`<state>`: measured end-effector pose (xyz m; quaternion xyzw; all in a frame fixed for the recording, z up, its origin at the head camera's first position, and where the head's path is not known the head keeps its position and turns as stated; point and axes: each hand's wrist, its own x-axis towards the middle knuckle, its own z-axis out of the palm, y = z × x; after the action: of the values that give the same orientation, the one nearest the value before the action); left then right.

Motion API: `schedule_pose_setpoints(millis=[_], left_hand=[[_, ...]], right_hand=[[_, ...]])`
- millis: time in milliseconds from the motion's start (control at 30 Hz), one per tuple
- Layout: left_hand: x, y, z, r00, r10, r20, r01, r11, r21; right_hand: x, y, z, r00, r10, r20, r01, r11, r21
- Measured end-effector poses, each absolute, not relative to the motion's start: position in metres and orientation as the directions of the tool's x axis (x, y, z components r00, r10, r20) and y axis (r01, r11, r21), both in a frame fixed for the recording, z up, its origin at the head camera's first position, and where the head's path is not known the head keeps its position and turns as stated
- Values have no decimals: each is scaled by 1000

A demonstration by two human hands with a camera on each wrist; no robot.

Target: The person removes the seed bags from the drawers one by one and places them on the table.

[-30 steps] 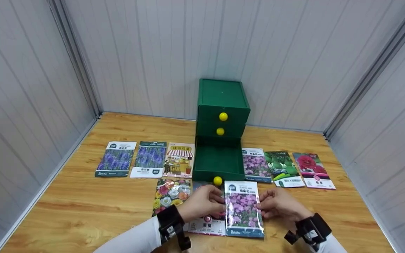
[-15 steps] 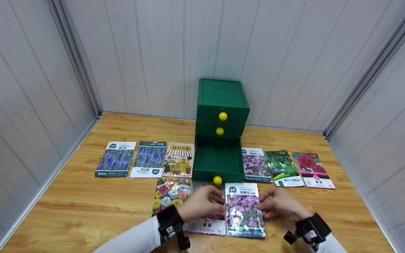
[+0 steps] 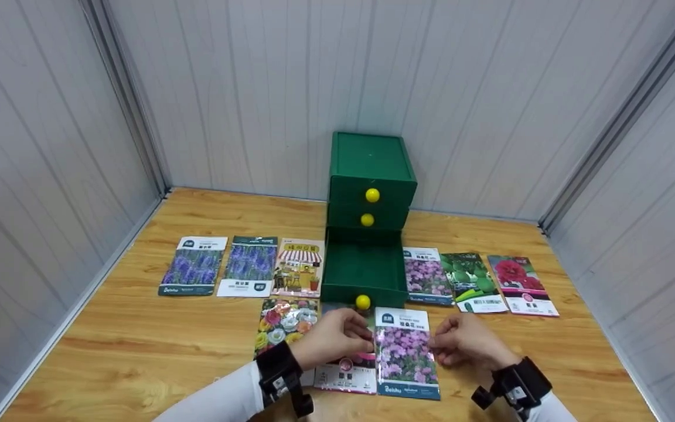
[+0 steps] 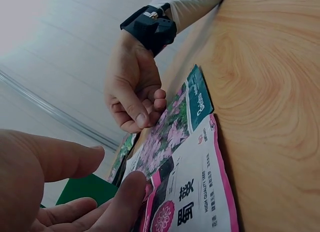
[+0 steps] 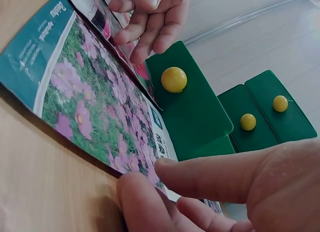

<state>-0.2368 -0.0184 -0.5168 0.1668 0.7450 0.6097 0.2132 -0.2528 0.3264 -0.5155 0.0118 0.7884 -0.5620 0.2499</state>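
Observation:
A seed packet (image 3: 406, 351) with pink flowers lies face up in front of the green drawer. At its right edge, my right hand (image 3: 469, 340) pinches it between thumb and finger; in the right wrist view these fingertips (image 5: 165, 168) overlap the packet's edge. My left hand (image 3: 334, 337) is over a hollyhock-type seed packet (image 4: 192, 192) with a pink-edged white band, beside the first packet's left edge. Its thumb and fingers are apart with nothing between them, and they partly hide the packet below. Further left lies a packet of mixed-colour flowers (image 3: 276, 328), partly covered by the left hand.
A green drawer unit (image 3: 372, 155) with yellow knobs stands at the back wall; its bottom drawer (image 3: 364, 266) is pulled out, bare inside. Left of it lie two lavender packets (image 3: 194, 266) and a shop-picture packet (image 3: 297, 266). Right lie pink-flower (image 3: 428, 275), green-fruit (image 3: 472, 281) and red-flower (image 3: 522, 284) packets.
The pink-flower packet at the front has shifted slightly toward the person, and the glare on its surface has lessened. Both hands stay almost in place.

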Motion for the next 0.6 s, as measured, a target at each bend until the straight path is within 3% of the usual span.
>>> schedule_pose_setpoints(millis=[333, 600], left_hand=[[-246, -43, -493, -877, 473, -85, -21, 138, 990], [-276, -66, -464, -933, 344, 103, 190, 230, 955]], right_hand=[[-248, 307, -504, -934, -238, -267, 150, 416, -897], [-249, 270, -492, -966, -229, -124, -16, 527, -850]])
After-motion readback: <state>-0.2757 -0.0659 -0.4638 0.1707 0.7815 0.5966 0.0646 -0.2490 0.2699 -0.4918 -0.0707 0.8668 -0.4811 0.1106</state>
